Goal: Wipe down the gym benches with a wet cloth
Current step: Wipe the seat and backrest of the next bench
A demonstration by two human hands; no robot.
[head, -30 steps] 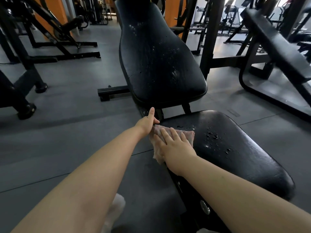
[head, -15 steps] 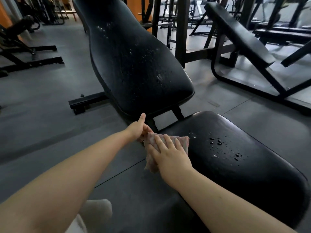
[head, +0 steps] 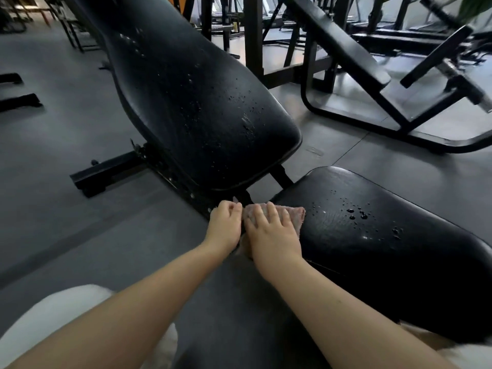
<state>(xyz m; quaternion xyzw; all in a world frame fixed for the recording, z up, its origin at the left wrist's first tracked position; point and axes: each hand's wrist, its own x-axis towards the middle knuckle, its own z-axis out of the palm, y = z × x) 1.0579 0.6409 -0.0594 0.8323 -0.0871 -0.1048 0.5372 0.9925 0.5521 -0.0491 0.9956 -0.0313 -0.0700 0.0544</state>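
Note:
A black gym bench fills the view, its tilted backrest and flat seat pad both speckled with water drops. A pinkish wet cloth lies on the seat's left end, near the gap below the backrest. My right hand presses flat on the cloth with its fingers spread. My left hand sits right beside it, fingers curled round the cloth's left edge, where part of the cloth hangs off the pad.
The bench's black floor bar sticks out to the left on the grey rubber floor. Another black bench frame stands at the back right, with more machines behind it. My light-clothed knee shows at the bottom left.
My left thumb, raised before, has folded down and the hand has curled at the cloth's edge. My right hand stays flat on the cloth. My view has shifted closer.

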